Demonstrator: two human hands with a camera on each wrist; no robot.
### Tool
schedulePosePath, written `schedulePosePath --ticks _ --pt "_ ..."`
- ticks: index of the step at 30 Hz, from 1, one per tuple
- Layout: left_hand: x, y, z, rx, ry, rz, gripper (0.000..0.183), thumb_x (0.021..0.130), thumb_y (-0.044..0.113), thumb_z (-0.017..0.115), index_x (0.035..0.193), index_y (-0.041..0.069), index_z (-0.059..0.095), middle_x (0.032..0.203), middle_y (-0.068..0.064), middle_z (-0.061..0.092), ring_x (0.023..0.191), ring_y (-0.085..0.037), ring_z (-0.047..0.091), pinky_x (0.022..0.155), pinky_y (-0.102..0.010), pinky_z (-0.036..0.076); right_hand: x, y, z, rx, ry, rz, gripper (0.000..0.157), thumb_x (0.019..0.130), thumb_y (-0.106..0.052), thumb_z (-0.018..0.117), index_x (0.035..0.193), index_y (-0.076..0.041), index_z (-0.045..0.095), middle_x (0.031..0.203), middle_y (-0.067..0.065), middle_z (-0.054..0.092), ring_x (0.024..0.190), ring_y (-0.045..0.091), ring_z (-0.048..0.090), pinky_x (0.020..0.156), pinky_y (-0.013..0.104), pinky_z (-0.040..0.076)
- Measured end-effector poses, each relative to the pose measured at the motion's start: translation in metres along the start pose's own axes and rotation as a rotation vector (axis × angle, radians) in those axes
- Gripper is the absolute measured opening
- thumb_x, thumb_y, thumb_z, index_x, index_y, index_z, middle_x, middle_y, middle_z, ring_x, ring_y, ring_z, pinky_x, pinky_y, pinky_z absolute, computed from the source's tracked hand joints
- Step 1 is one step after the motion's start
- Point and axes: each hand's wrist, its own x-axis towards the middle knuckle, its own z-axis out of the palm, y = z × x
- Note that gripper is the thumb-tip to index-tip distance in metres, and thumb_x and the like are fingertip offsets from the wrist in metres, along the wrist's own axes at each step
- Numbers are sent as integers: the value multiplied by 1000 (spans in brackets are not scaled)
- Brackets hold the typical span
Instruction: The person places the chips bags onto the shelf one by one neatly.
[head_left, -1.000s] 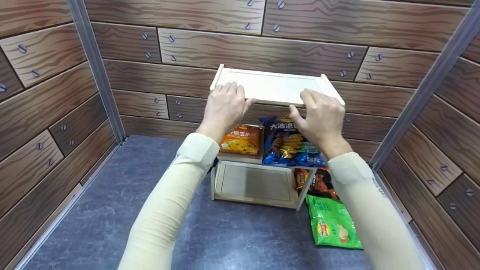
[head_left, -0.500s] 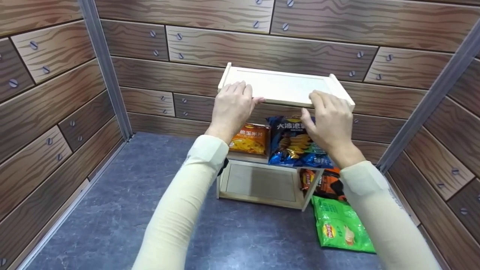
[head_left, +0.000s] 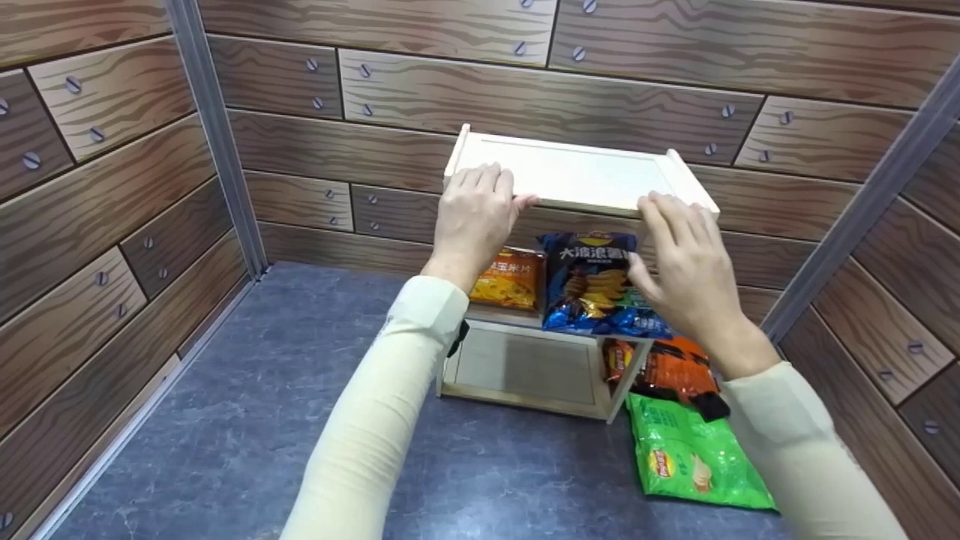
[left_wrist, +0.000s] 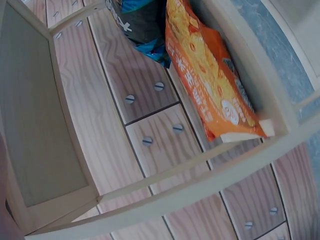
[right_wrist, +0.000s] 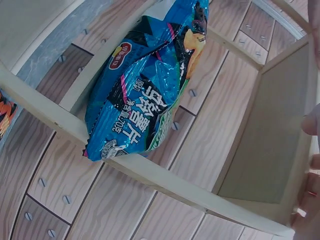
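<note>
Lengthwise, shelf (head_left: 577, 171) running left to right, left hand (head_left: 474, 217) gripping its top edge, right hand (head_left: 690, 266) resting straight-fingered

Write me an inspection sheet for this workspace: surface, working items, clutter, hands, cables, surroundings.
Surface: dark, marbled floor.
Working items: pale shelf unit; yellow-orange snack bag and blue snack bag side by side on its middle shelf.
Clutter: green bag lying on the floor; orange-and-black bag behind it, partly hidden.
Hands: left hand on the top panel's front edge; right hand at its right end, thumb apart from the panel.
Cables: nothing seen.
Surroundings: wood-patterned walls, metal corner strips.
</note>
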Motion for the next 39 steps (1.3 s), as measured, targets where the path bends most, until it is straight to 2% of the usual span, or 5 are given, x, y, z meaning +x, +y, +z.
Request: schedulePosePath --ticks 16,21,29,32,39 --pt "-2 1 3 -23 13 -24 61 102 57 29 111 8 63 120 -6 67 115 -23 62 107 -35 44 -52 3 -9 139 84 -20 58 91 -19 56 146 -3 45 155 17 40 143 37 37 124 46 20" --pt "-3 2 2 -9 10 -22 61 102 57 28 112 8 62 122 -6 67 116 -22 61 107 -35 44 -83 9 -7 181 141 27 56 91 -23 54 143 -3 49 153 17 44 137 37 44 122 44 25" --pt "-1 2 1 -20 -2 -22 60 102 57 30 116 8 63 124 -6 66 118 -22 61 108 -35 44 -141 16 6 258 233 195 55 89 -17 56 142 -2 51 149 18 48 135 34 47 120 24 25" --pt "-2 3 1 -21 0 -19 59 103 56 30 114 9 63 121 -5 67 116 -22 61 107 -36 44 -165 19 17 273 196 285 55 90 -11 57 143 -1 49 151 18 46 138 34 43 121 27 24" --pt "-2 2 1 -27 2 -17 58 103 56 31 115 9 63 122 -6 66 114 -22 61 106 -36 44 -219 18 50 293 -86 475 58 96 -15 60 147 3 39 155 25 34 138 51 34 115 66 24"
